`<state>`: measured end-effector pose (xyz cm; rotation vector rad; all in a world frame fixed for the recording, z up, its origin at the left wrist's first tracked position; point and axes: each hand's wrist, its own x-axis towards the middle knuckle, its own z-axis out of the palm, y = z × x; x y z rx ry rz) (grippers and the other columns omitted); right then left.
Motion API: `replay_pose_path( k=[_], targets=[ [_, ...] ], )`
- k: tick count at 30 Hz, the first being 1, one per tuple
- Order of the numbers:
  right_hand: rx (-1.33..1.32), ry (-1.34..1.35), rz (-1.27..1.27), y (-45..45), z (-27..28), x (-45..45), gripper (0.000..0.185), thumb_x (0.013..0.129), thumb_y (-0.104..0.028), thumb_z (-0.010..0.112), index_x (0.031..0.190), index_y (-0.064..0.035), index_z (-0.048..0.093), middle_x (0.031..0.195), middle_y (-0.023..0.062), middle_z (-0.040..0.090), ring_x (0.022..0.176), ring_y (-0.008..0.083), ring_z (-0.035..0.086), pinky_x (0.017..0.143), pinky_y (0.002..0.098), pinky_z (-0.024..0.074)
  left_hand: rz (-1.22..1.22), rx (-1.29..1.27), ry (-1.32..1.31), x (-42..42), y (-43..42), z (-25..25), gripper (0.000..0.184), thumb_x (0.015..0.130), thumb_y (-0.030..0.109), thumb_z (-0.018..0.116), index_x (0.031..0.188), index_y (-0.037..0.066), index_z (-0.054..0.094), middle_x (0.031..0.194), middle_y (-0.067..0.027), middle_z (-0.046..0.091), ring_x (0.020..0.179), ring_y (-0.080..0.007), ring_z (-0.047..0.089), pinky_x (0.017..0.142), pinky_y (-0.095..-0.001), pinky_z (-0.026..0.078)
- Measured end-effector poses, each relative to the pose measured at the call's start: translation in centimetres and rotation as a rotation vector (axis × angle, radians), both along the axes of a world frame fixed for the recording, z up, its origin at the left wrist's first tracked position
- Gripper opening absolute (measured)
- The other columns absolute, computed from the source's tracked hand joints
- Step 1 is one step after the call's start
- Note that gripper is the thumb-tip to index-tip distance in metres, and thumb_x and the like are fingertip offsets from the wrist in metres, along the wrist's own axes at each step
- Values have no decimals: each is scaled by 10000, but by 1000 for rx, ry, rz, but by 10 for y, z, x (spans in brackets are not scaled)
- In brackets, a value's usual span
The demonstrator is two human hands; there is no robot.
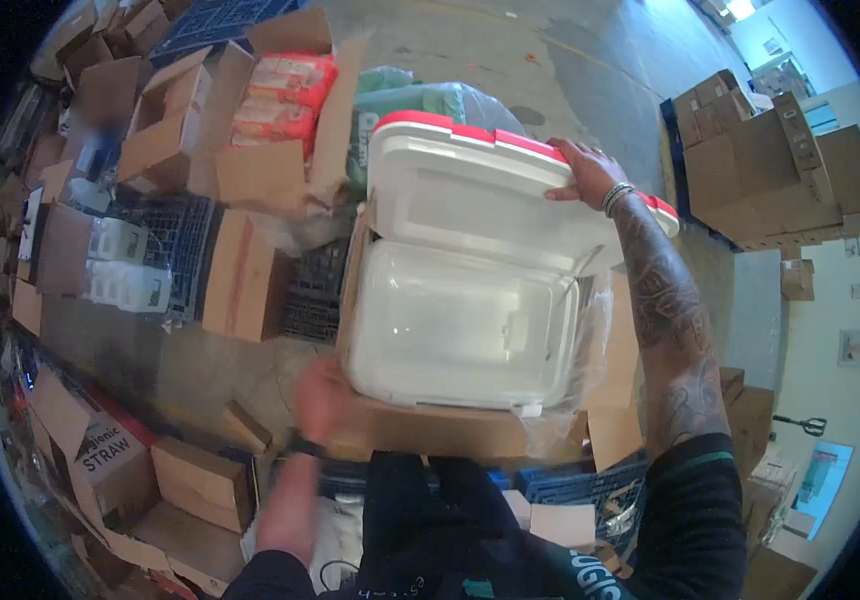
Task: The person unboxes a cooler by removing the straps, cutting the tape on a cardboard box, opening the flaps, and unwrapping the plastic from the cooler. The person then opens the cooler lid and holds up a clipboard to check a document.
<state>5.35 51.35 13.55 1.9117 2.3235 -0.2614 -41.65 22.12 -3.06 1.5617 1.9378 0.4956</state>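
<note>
A large white cooler (450,330) sits inside an opened cardboard box (440,428), with clear plastic wrap (590,345) bunched along its right side. Its lid (490,195), white inside with a red rim, is tilted up at the back. My right hand (587,172) grips the lid's upper edge, thumb on the inner face and fingers over the red rim. Nothing can be seen lying in the cooler. My left hand (325,402) is smeared by motion beside the box's front left corner; its fingers cannot be made out.
Left stand an open box of red packs (285,100), white jugs (130,262) and a closed carton (240,275). A box marked STRAW (110,460) lies lower left. Green bags (430,100) are behind the lid. Stacked cartons (765,165) stand at right.
</note>
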Motion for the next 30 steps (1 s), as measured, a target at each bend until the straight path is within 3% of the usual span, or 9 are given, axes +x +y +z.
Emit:
replay_pose_path(
  k=[8, 14, 17, 20, 24, 27, 28, 29, 30],
  targets=[
    [43, 1, -92, 12, -13, 8, 962, 679, -634, 853, 1451, -194, 485, 1383, 131, 615, 1315, 370, 554, 1085, 529, 428, -24, 175, -54, 92, -18, -29, 290, 791, 178, 729, 1027, 63, 607, 1021, -170, 628, 955, -401, 622, 808, -512, 510],
    [14, -121, -141, 44, -15, 11, 922, 702, -651, 829, 1416, -159, 519, 1386, 139, 607, 1310, 379, 552, 1108, 516, 412, -284, -72, 108, 119, -15, -74, 406, 811, 254, 753, 1106, 49, 564, 1020, -188, 650, 940, -410, 655, 787, -518, 534],
    [104, -22, -132, 27, -22, 16, 884, 716, -633, 826, 1399, -152, 537, 1392, 145, 602, 1308, 393, 552, 1131, 534, 388, -50, -262, -43, 120, 13, -39, 493, 826, 346, 780, 1135, 39, 549, 1007, -180, 677, 916, -395, 677, 786, -505, 544],
    [131, -24, -79, -1, -7, 16, 984, 715, -627, 829, 1503, -187, 437, 1462, 150, 540, 1376, 408, 484, 1134, 578, 376, 4, -73, -62, 87, 4, -17, 586, 820, 429, 804, 1185, 42, 558, 958, -160, 684, 885, -348, 687, 775, -466, 550],
    [279, -113, -44, -34, -5, 13, 1122, 705, -575, 866, 1593, -211, 284, 1523, 172, 456, 1401, 426, 446, 1151, 585, 357, -46, -156, -225, 58, 12, 0, 657, 815, 448, 816, 1264, 38, 565, 949, -126, 656, 843, -289, 674, 754, -412, 549],
    [482, -21, -35, -52, 13, 3, 1025, 748, -511, 862, 1569, -172, 351, 1509, 184, 454, 1416, 414, 429, 1149, 569, 360, -39, -71, -213, 44, 16, 1, 613, 841, 366, 813, 1294, 33, 568, 966, -96, 633, 815, -228, 662, 730, -367, 543],
    [573, 241, 25, -62, 32, 1, 909, 785, -457, 845, 1523, -137, 419, 1494, 184, 463, 1413, 409, 432, 1143, 562, 366, -15, -42, -263, 38, 18, 3, 590, 852, 334, 810, 1297, 33, 568, 976, -88, 627, 806, -211, 658, 725, -354, 541],
    [651, 519, 96, -82, 77, -14, 795, 823, -403, 829, 1476, -103, 487, 1479, 185, 472, 1410, 404, 435, 1138, 555, 371, 24, -14, -303, 29, 12, 11, 568, 862, 303, 806, 1301, 32, 568, 987, -80, 622, 798, -193, 654, 720, -342, 539],
    [745, 469, 159, -108, 122, -30, 716, 811, -342, 846, 1412, -90, 551, 1444, 197, 488, 1352, 390, 475, 1086, 527, 415, 51, -8, -288, 21, 6, 14, 553, 868, 281, 801, 1303, 31, 567, 988, -76, 618, 784, -182, 646, 718, -334, 538]
  ],
)
